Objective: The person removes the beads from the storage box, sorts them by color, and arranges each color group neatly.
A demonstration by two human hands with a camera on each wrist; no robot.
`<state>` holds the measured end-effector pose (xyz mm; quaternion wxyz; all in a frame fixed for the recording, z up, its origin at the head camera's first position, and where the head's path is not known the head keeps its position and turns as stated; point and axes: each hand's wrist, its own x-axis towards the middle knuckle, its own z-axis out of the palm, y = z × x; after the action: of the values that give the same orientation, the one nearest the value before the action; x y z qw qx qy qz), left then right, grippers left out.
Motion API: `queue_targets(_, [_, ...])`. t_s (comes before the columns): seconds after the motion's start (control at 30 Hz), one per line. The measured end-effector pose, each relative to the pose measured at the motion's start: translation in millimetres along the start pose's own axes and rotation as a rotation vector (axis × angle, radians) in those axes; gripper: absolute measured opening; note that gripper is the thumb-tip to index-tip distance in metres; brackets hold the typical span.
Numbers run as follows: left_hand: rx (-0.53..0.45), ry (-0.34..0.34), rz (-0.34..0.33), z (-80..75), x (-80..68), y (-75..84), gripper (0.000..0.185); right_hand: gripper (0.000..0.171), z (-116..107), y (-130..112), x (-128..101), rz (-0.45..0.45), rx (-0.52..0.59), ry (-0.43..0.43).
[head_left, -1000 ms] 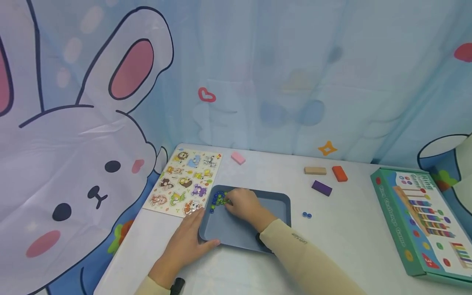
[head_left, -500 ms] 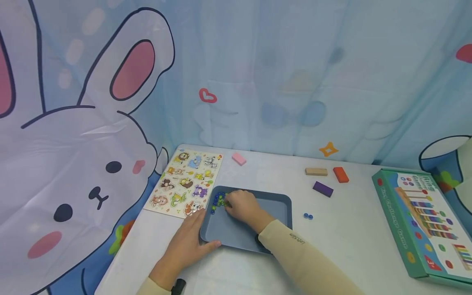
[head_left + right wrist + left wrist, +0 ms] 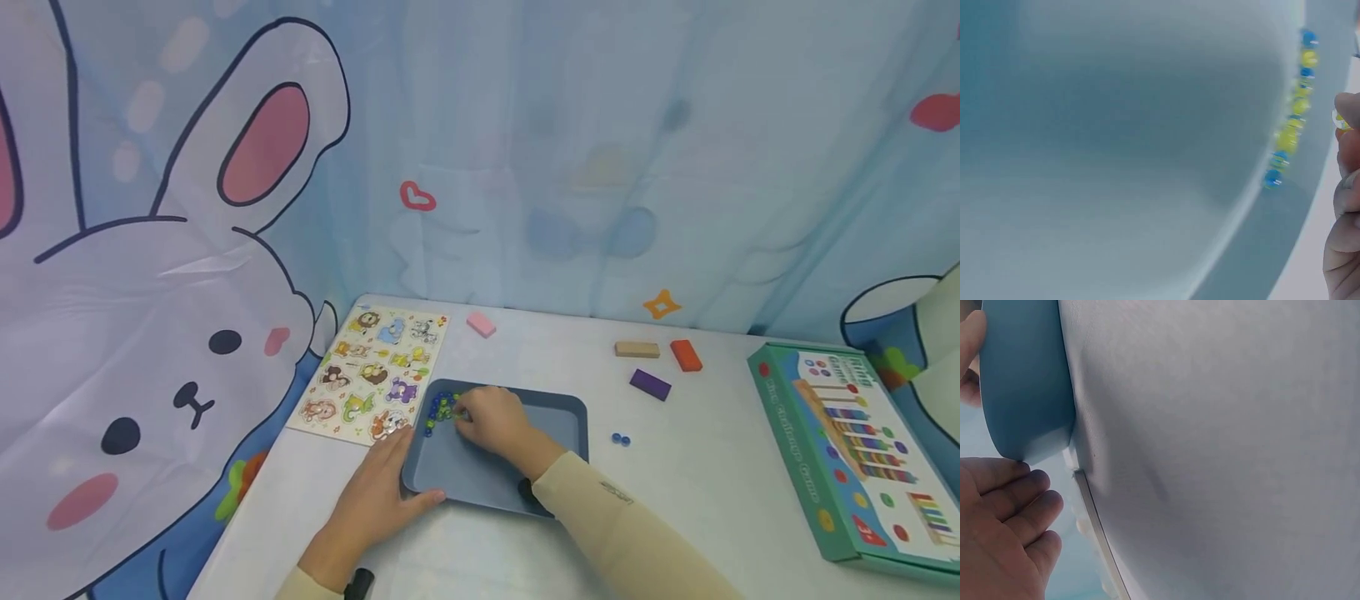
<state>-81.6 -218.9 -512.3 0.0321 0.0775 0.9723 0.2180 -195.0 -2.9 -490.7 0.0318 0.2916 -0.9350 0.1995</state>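
Note:
A blue-grey tray [image 3: 480, 479] lies on the white table. Small glossy blue and yellow-green marbles [image 3: 438, 408] cluster in its far left corner; they show in a row [image 3: 1291, 125] in the right wrist view. My right hand [image 3: 491, 417] reaches over the tray, fingers curled beside the cluster. Thumb and forefinger pinch a clear-and-yellow marble [image 3: 1340, 120]. My left hand [image 3: 378, 483] rests along the tray's left side, fingers straight and the thumb spread at the near edge. In the left wrist view, its fingertips [image 3: 1038, 481] touch the tray's outer wall [image 3: 1029, 375].
An animal puzzle board [image 3: 367, 375] lies left of the tray. Beyond it is a pink block [image 3: 482, 324]. To the right are wooden [image 3: 637, 350], purple [image 3: 650, 384] and orange [image 3: 686, 356] blocks, two blue marbles [image 3: 621, 439] and a green game box [image 3: 862, 450].
The head view shifts slightly. Both hands keep nearly the same places at the tray, the right one still by the marble cluster.

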Motion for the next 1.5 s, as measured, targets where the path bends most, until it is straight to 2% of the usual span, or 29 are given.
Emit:
queue_targets(0.2, [-0.008, -0.002, -0.003, 0.2, -1.4, 0.6, 0.117, 0.014, -20, 0, -11, 0.000, 0.030, 0.078])
queue_targets(0.4, [0.008, -0.008, -0.009, -0.1, -1.4, 0.2, 0.119, 0.012, -49, 5, -26, 0.009, 0.031, 0.139])
queue_targets(0.57, [0.010, -0.002, -0.011, -0.6, -0.9, -0.8, 0.120, 0.011, -69, 18, -44, 0.010, 0.023, 0.190])
queue_targets(0.8, [-0.003, -0.009, -0.015, -2.3, -1.8, 0.3, 0.116, 0.013, -85, 43, -72, 0.008, 0.018, 0.258])
queue_targets(1.03, [-0.007, -0.010, -0.009, -3.6, -2.2, 2.2, 0.114, 0.013, -91, 68, -101, 0.100, 0.008, 0.237])
queue_targets(1.5, [0.000, -0.012, 0.000, -5.2, -2.3, 3.6, 0.115, 0.018, -85, 100, -148, 0.192, -0.076, 0.169])
